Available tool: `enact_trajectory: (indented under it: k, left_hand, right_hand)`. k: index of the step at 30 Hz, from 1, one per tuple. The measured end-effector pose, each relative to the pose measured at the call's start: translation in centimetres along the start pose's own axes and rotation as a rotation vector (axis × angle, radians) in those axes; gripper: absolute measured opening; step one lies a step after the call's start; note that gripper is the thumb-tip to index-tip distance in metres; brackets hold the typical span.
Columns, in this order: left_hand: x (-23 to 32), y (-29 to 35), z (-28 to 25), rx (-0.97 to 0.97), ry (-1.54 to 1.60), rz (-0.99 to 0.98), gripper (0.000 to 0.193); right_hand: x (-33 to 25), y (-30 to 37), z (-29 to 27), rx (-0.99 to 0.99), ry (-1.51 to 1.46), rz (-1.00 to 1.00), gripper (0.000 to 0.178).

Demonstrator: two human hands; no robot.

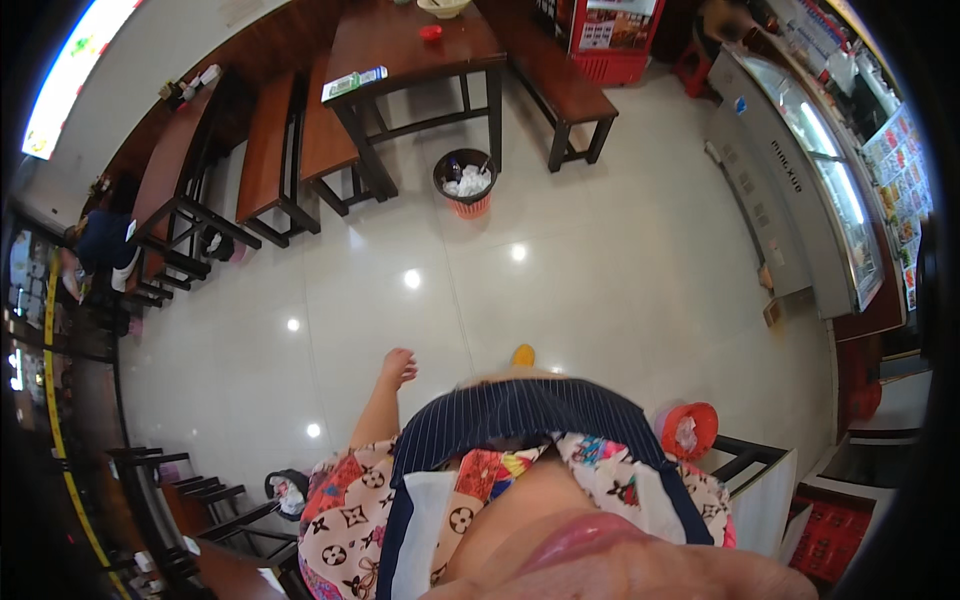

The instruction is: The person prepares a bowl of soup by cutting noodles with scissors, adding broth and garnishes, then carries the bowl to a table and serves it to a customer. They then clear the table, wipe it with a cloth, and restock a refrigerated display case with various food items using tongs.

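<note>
My left hand [401,367] hangs over the floor at my left side, with its fingers loosely curled, slightly apart, and nothing visible in them. It touches nothing. Below it is the patterned sleeve of my shirt. My right hand is out of the picture, behind my body and the dark striped apron [530,405]. The tip of a yellow shoe [524,355] pokes out past the apron.
Ahead, a wooden table [420,50] holds a bowl [444,8], a small red dish and a flat box. A waste basket [467,185] full of white tissues stands beside it. Benches [565,85] flank the tables. To the right are a display fridge [800,180] and a red bin [690,430].
</note>
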State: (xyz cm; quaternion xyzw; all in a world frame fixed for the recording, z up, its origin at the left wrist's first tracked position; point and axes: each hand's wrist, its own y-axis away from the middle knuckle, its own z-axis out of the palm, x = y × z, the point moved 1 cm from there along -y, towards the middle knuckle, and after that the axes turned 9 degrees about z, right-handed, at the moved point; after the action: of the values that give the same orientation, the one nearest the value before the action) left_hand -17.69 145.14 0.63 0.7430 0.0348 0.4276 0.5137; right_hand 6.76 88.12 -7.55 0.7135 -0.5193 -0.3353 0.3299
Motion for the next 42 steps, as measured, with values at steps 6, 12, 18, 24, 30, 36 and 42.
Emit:
enact_trajectory:
  k: [6,12,18,24,30,36,42]
  left_hand:
    - [4.2,-2.1,5.4,-0.186,0.041,0.063,0.019]
    - [-0.7,0.6,-0.7,-0.062,0.023,-0.041,0.016]
    - [9.7,-7.0,-0.4,-0.066,0.158,0.129,0.014]
    - [30.6,-6.2,4.1,0.009,0.157,0.417,0.016]
    - [38.2,-6.3,7.2,0.055,0.460,0.480,0.021]
    - [41.3,-7.5,7.3,0.258,0.647,0.429,0.032]
    - [39.2,-8.5,8.1,0.297,0.769,0.360,0.049]
  right_hand:
    - [0.6,-9.2,-11.5,0.318,-0.074,-0.069,0.025]
    - [-10.6,-1.3,-20.1,0.131,-1.099,0.236,0.026]
    - [-6.6,2.2,-15.4,-0.069,-0.753,0.392,0.028]
    - [-4.2,2.7,-15.4,-0.167,-0.413,0.309,0.024]
    - [-0.3,-5.1,-24.5,-0.142,-0.263,0.217,0.021]
    - [-5.1,-20.7,-42.3,-0.046,-0.856,0.025,0.017]
    - [-21.7,-21.7,-52.7,0.145,-0.867,-0.157,0.021]
